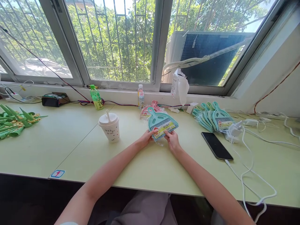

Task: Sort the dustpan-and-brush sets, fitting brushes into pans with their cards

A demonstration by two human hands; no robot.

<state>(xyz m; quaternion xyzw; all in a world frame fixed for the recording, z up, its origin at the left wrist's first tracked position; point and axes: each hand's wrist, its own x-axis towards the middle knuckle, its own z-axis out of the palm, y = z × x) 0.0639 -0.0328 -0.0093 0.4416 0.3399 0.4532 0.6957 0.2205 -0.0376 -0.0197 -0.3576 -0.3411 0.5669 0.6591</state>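
Note:
Between both hands I hold a teal mini dustpan and brush set (161,120) in clear plastic, tilted up, its handle pointing away from me. A yellow label crosses its front. My left hand (147,137) grips the lower left corner, thumb on the front. My right hand (172,139) is closed on the lower right edge in the same way. Just behind the set, a pink dustpan set (152,108) lies on the table, partly hidden. To the right, several more teal dustpan sets (212,117) lean together in a row.
A white lidded cup with a straw (109,127) stands left of my hands. Behind are a green bottle (96,97) and a clear bottle (141,97). A phone (217,146) with a white cable (248,168) lies right. Green plastic pieces (17,122) sit far left.

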